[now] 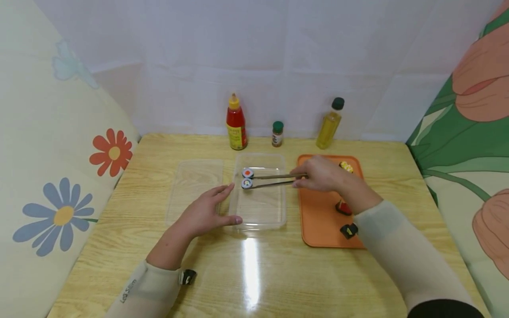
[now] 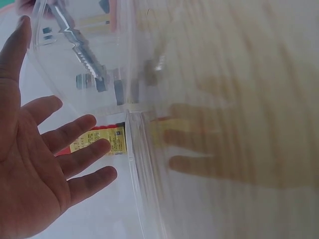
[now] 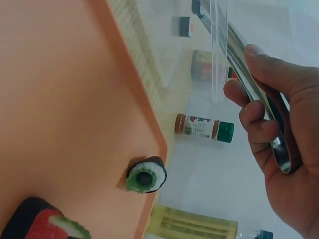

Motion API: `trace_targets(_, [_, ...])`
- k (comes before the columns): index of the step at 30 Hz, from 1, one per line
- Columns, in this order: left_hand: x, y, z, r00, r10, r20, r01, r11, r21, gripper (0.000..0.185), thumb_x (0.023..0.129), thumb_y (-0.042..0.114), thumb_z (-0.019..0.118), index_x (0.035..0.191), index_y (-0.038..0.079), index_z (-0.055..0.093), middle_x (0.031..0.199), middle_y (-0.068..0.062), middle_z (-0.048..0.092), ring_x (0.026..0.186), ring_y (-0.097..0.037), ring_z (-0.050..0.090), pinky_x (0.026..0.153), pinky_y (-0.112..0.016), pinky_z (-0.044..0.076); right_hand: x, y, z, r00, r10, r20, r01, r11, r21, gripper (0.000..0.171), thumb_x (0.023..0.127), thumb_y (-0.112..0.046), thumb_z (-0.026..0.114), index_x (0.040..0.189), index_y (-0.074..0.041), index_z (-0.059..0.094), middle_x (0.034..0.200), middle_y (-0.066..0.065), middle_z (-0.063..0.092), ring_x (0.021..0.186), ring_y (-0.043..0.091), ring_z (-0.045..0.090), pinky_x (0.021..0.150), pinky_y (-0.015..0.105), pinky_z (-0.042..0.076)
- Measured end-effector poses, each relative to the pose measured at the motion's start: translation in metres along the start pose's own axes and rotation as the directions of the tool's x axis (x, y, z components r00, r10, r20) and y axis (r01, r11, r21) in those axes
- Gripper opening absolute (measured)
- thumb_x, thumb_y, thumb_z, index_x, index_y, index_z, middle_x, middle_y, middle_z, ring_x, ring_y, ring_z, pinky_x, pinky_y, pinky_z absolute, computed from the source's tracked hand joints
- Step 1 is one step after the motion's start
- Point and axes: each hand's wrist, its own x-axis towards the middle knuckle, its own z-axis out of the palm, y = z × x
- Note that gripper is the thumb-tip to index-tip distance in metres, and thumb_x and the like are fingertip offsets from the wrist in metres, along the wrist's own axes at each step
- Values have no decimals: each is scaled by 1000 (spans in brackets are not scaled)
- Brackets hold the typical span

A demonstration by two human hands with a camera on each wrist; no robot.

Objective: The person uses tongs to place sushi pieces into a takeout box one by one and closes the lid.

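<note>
Head: in the clear container point(image 1: 262, 205), a sushi roll point(image 1: 247, 183) is apparently clasped by tongs point(image 1: 274, 176); placing is judged underway, release called for. Left wrist: the left hand point(image 2: 35, 154) is spread (nothing held). Right wrist: tongs are gripped by the right hand point(image 3: 303, 127).

Curled fingers point(image 3: 262, 130) grip shiny metal tongs point(image 3: 242, 71).

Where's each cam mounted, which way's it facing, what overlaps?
Head: worn on the head, facing forward and down at the table and clear container; left grip, right grip, sleeves show.
Left wrist: on that wrist, image sideways, facing the container and red bottle; open left grip shows.
Right wrist: on that wrist, also sideways, facing orange tray and tongs; right grip shows, holding tongs.
Shared: head and right wrist both show the green-capped jar and tray.
</note>
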Motion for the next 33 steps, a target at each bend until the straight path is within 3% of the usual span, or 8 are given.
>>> trace_targets(12, [-1, 0, 1, 1000, 20, -4, -20, 1000, -1, 112, 78, 75, 76, 165, 23, 30, 165, -16, 35, 148, -45, 35, 113, -67, 35, 18, -10, -2, 998, -21, 57, 26, 996, -88, 35, 98, -27, 76, 123, -2, 76, 110, 12, 78, 94, 23, 75, 87, 44, 60])
trace_targets(21, [-1, 0, 1, 1000, 28, -6, -28, 1000, 4, 112, 77, 76, 75, 165, 22, 31, 164, -17, 36, 147, -46, 35, 113, -67, 35, 24, -14, -2, 993, 42, 112, -31, 995, -93, 38, 100, -30, 73, 127, -4, 74, 117, 11, 76, 100, 22, 74, 91, 42, 59])
trace_targets(26, [0, 0, 0, 1000, 27, -4, -27, 1000, 1, 112, 78, 75, 76, 166, 22, 30, 164, -17, 35, 148, -46, 35, 114, -67, 35, 25, -14, -3, 992, 57, 110, -47, 995, -90, 39, 99, -31, 74, 128, -4, 74, 118, 11, 76, 102, 23, 74, 92, 43, 59])
trace_targets(33, [0, 0, 0, 999, 40, -4, -40, 999, 15, 113, 78, 75, 75, 166, 21, 30, 163, -17, 37, 147, -45, 37, 114, -65, 36, 19, -9, -3, 997, 16, 79, -9, 996, -87, 39, 98, -30, 74, 127, -3, 74, 117, 12, 76, 100, 23, 74, 90, 44, 59])
